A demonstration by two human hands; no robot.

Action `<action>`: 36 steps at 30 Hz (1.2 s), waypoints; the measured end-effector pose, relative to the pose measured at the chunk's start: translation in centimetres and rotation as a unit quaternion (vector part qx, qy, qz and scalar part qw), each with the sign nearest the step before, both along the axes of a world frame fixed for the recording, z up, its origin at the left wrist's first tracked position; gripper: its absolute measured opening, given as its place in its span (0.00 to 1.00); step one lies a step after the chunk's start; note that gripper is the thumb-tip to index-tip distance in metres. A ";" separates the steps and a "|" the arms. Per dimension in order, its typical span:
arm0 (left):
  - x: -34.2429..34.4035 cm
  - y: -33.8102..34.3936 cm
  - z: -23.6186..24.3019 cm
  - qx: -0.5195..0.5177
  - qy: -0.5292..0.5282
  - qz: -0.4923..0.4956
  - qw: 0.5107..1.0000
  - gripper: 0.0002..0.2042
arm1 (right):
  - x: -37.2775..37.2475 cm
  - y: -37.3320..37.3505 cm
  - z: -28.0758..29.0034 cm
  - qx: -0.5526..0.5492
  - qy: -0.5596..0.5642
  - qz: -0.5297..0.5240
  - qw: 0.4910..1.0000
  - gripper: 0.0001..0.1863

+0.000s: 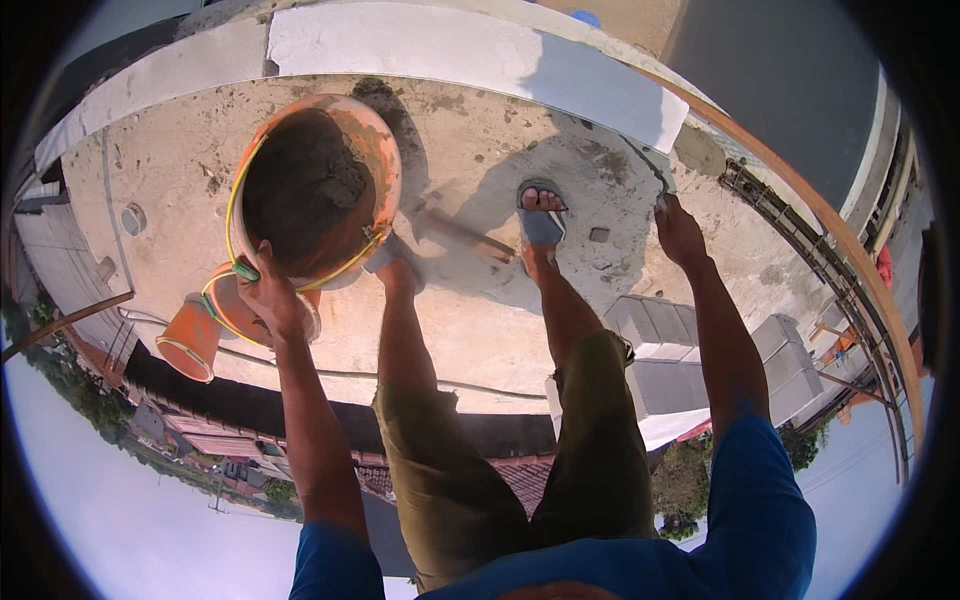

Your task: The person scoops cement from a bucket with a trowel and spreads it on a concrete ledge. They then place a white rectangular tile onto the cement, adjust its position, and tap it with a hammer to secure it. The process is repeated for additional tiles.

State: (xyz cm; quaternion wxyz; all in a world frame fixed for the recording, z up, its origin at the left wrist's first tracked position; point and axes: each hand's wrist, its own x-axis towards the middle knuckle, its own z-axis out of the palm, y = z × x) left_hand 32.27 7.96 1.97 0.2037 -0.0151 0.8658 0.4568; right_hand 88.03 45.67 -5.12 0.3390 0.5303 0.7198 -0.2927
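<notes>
My left hand (270,292) is closed at the green grip on the yellow handle (232,215) of a large orange bucket (385,150). Grey wet mortar (305,190) fills much of this bucket, which is tilted toward me. Just below my left hand, a smaller orange bucket (238,300) is partly hidden by the hand and wrist. Off to the right, my right hand (680,232) is closed around the end of a thin, dark tool (648,165). That tool shows nearly edge-on, so its kind is unclear.
A tool with a wooden handle (485,242) lies between my sandalled feet, its head blurred. Another orange bucket (190,340) lies at left. Grey blocks (650,335) are stacked at right. A pale low wall (400,45) runs along the far side; rebar (790,215) extends at right.
</notes>
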 end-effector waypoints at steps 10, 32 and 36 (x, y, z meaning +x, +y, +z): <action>6.5 4.6 -0.7 0.010 -0.002 0.037 0.999 0.15 | -24.2 -6.0 5.4 -0.091 0.259 0.329 0.904 0.22; 2.5 2.3 -1.5 -0.010 -0.098 -0.124 0.987 0.27 | -37.2 -13.4 1.2 -0.396 -0.030 0.332 0.855 0.29; 2.3 2.1 -1.0 -0.014 -0.061 -0.128 0.990 0.28 | -35.5 -11.2 0.6 -0.189 0.103 0.467 0.858 0.27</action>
